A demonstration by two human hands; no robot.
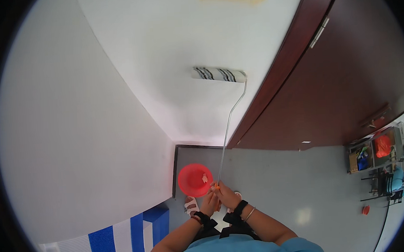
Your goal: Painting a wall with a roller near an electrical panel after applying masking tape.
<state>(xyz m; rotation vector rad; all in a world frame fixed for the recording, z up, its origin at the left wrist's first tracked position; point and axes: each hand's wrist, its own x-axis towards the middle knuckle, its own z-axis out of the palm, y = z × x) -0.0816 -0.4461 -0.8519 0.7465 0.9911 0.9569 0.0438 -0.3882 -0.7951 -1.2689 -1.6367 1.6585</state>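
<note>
Both my hands are wrapped round the orange handle of a paint roller (219, 74), close in front of my body. My left hand (209, 203) grips beside and slightly below my right hand (227, 196). From the handle a long thin metal rod runs up to the roller sleeve, which is white with dark wavy stripes. The sleeve lies level against the white wall (161, 50), left of the door frame; whether it presses on the wall I cannot tell. A red basin (195, 180) stands on the floor just left of my hands, with a small pale piece inside.
A dark red door (327, 83) and its frame (280, 53) rise on the right. Another white wall (83, 132) meets the first at a corner on the left. Blue and white boxes (125, 239) stand lower left. A cluttered shelf (372, 151) and a seated person (399, 179) are far right.
</note>
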